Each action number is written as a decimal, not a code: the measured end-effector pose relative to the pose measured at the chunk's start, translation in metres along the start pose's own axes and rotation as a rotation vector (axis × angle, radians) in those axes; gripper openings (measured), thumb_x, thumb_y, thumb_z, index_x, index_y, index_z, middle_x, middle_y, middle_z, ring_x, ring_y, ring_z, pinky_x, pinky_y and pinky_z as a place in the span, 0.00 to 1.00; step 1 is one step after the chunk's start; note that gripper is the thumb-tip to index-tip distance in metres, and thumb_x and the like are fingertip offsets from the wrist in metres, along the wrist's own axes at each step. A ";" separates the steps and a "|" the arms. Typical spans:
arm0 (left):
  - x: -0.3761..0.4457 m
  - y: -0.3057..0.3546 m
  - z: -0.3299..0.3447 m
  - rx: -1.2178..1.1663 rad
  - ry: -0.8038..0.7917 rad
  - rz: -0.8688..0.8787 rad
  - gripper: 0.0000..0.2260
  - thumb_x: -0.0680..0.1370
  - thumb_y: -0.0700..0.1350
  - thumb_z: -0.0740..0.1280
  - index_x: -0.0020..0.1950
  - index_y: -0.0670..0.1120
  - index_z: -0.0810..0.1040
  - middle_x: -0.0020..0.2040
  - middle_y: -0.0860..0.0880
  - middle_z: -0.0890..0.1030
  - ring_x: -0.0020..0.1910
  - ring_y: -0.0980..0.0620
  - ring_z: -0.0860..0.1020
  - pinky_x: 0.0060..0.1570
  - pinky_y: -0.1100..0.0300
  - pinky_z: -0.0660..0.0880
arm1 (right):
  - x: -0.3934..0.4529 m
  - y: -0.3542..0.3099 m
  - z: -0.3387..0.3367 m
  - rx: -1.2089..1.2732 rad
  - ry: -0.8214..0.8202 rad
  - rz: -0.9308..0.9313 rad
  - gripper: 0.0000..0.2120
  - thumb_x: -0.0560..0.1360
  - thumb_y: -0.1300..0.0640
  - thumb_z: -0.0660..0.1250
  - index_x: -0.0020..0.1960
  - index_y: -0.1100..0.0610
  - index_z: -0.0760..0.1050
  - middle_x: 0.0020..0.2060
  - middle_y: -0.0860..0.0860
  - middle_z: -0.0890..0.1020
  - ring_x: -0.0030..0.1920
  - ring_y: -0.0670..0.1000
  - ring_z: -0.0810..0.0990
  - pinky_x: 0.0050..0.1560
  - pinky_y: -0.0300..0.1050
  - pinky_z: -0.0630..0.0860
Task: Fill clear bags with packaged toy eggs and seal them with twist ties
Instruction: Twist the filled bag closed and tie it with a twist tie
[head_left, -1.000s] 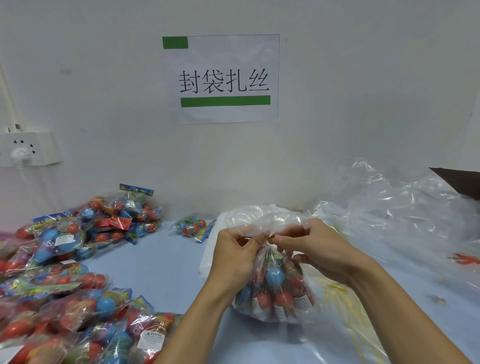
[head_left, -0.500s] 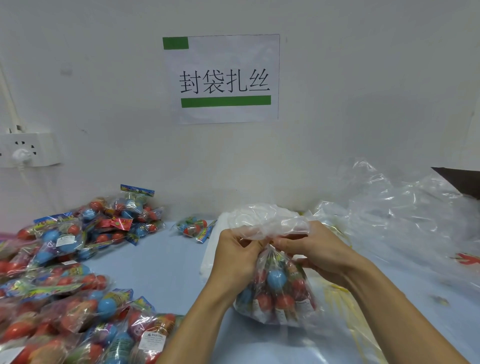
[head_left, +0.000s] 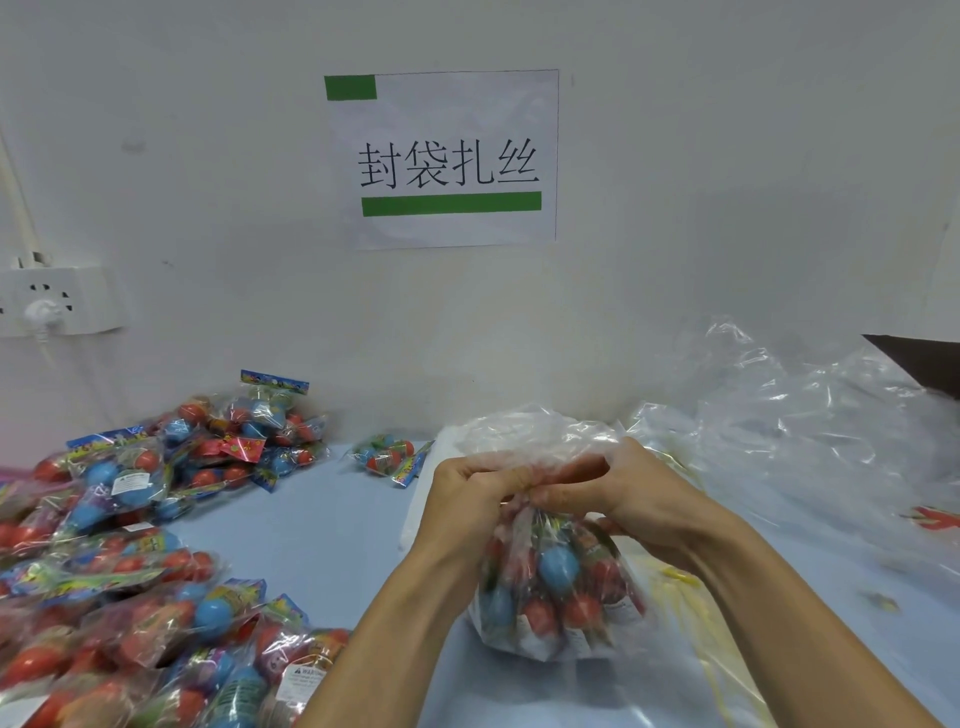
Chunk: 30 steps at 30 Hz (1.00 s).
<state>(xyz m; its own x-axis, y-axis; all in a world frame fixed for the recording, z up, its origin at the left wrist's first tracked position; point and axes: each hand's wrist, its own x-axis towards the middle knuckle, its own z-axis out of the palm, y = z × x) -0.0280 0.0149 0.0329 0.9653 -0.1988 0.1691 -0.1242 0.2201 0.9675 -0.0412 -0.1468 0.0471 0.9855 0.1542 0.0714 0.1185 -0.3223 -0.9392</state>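
— Pale blue worktop (head_left: 322, 525) under everything, yes? What sits on it, biggest first?

— A crumpled heap of clear plastic bags (head_left: 810, 426) at the right against the white wall. At the left, a sprawl of packaged toy eggs (head_left: 130, 597), red and blue, with a second pile (head_left: 244, 441) farther back near the wall.

— And the bag being worked on?

— The filled bag (head_left: 556, 587) stands near the middle of the worktop, red and blue eggs showing through it, its loose top bunched above the fingers.

— The hands?

— Both clenched on its neck. The left hand (head_left: 462, 499) pinches the gathered plastic from the left; the right hand (head_left: 634, 499) grasps it from the right, fingertips meeting the left's.

— Anything smaller?

— One lone egg pack (head_left: 387, 457) behind the hands, and yellow twist ties (head_left: 680, 577) lying just right of the bag.
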 end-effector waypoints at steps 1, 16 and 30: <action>0.000 0.000 0.000 0.001 -0.014 -0.007 0.08 0.72 0.36 0.72 0.50 0.35 0.85 0.48 0.38 0.86 0.50 0.40 0.84 0.50 0.53 0.82 | 0.000 0.000 -0.001 -0.007 -0.006 -0.004 0.04 0.69 0.55 0.78 0.45 0.51 0.87 0.43 0.50 0.88 0.38 0.41 0.82 0.37 0.36 0.73; -0.002 0.003 -0.001 0.049 -0.029 -0.051 0.09 0.75 0.37 0.70 0.53 0.39 0.86 0.51 0.43 0.86 0.55 0.46 0.83 0.64 0.47 0.76 | 0.005 0.007 0.002 0.092 -0.040 -0.190 0.12 0.71 0.67 0.75 0.52 0.56 0.86 0.48 0.54 0.88 0.52 0.53 0.86 0.51 0.42 0.80; -0.001 0.002 0.000 0.012 -0.018 -0.060 0.08 0.76 0.34 0.68 0.52 0.37 0.85 0.50 0.40 0.86 0.54 0.42 0.84 0.61 0.49 0.78 | 0.007 0.009 0.007 0.096 -0.039 -0.210 0.13 0.74 0.67 0.73 0.56 0.57 0.85 0.52 0.55 0.87 0.56 0.54 0.85 0.62 0.55 0.80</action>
<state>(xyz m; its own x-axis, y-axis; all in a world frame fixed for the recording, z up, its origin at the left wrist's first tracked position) -0.0297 0.0157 0.0349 0.9669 -0.2285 0.1137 -0.0688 0.1957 0.9782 -0.0344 -0.1426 0.0372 0.9348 0.2451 0.2569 0.3061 -0.1896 -0.9329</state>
